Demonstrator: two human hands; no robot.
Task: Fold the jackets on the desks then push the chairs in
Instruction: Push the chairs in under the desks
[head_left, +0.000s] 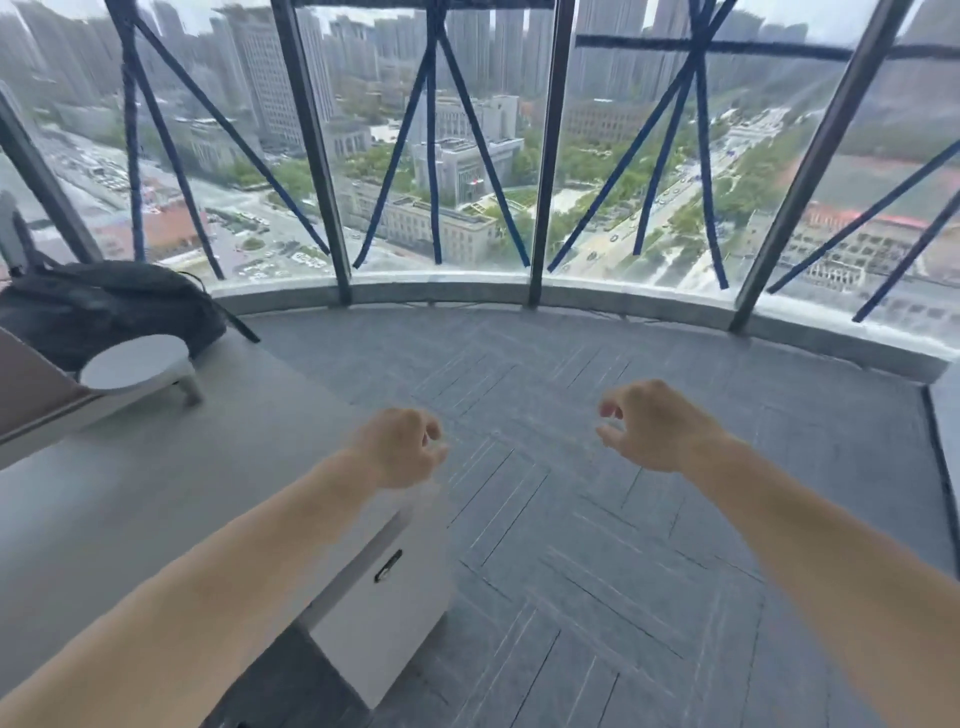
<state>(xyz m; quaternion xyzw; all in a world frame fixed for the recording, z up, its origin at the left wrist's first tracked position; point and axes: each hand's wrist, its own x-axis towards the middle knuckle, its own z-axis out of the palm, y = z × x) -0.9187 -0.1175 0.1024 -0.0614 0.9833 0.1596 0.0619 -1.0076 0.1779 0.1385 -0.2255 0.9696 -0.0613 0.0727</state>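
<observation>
hands: left hand (400, 447) above desk (171, 467) corner, right hand (654, 426) off the desk, both loosely curled, empty | jackets, chairs: none in view; backpack (114, 306) on desk | progress: unclear, likely between steps

No legible text or labels

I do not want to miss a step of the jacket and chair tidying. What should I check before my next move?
1. The left hand is free: ok, it holds nothing.
2. The right hand is free: ok, it holds nothing.
3. A jacket is in view: not ok; the desk shows a black backpack and a white round stand, no jacket.
4. A chair is in view: not ok, none visible.
5. The floor ahead is passable: ok.
</observation>
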